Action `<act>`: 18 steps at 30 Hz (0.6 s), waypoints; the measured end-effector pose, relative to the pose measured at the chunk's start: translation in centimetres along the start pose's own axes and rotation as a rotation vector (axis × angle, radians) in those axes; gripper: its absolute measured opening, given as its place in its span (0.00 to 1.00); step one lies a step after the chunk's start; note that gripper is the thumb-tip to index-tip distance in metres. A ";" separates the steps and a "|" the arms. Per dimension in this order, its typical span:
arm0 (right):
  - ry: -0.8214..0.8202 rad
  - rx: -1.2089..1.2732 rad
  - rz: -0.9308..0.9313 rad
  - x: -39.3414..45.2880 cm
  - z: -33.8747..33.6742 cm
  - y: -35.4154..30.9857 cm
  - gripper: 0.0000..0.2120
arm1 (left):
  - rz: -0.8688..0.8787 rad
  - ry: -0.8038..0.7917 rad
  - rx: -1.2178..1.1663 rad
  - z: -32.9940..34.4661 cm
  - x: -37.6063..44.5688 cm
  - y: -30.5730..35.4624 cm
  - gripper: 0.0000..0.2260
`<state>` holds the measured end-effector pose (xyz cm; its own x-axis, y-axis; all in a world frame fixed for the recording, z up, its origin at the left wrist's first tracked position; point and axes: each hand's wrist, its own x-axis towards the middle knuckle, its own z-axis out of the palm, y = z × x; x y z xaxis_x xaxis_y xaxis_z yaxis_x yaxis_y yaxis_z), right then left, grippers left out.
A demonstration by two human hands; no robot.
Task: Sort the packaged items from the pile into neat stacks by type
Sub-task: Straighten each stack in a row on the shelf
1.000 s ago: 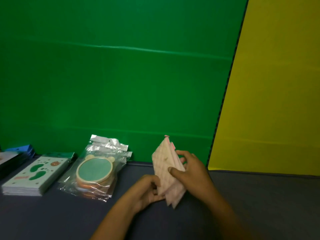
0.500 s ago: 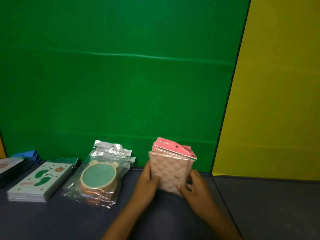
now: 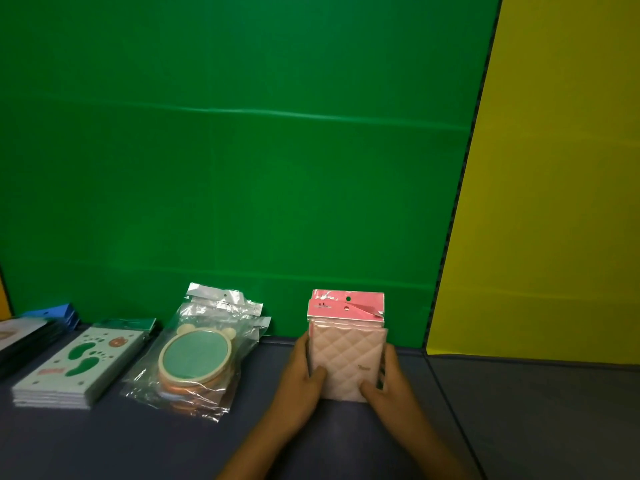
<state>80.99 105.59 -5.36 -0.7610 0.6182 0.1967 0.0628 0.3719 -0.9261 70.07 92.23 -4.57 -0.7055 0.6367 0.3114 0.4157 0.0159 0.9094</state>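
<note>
- Head view, the hands: the left hand (image 3: pixel 304 372) and the right hand (image 3: pixel 393 382) press in from either side on a stack of pink quilted packs (image 3: pixel 348 358), thumbs lying on the front pack. Each grip is closed on the stack's edges, and the stack looks to sit on the table (image 3: pixel 104 441) close to the green backdrop (image 3: pixel 242 168).
- Head view, already sorted: left of the hands is a stack of round mirror packs in clear bags (image 3: pixel 197 358), then a squared-up stack of footprint cards (image 3: pixel 76 365), then darker packs (image 3: pixel 31 334) at the frame's edge, only partly visible.
- Head view, what remains: no unsorted pile shows anywhere in frame, so I cannot tell how many items are left.
- Judgement: four type stacks exist, and the pink one is being squared, so the sorting seems far along. The clear bags sit slightly fanned and may want tidying.
</note>
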 end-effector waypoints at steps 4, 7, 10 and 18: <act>0.043 -0.047 -0.001 0.0 1.7 -0.5 0.40 | 0.061 0.032 -0.005 1.3 -0.4 0.4 0.28; 0.065 -0.069 -0.002 0.0 1.9 -0.4 0.41 | 0.104 0.042 -0.027 1.4 -0.6 0.2 0.27; 0.079 -0.064 -0.019 0.0 2.0 -0.5 0.37 | 0.115 0.076 -0.048 1.5 -0.7 0.3 0.28; 0.076 -0.119 -0.061 -0.2 1.9 -0.4 0.40 | 0.106 0.085 -0.009 1.1 -0.6 -1.0 0.30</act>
<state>79.86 103.96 -5.62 -0.7149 0.6408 0.2798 0.0971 0.4873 -0.8678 70.69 92.70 -5.95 -0.7043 0.5664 0.4279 0.4857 -0.0551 0.8724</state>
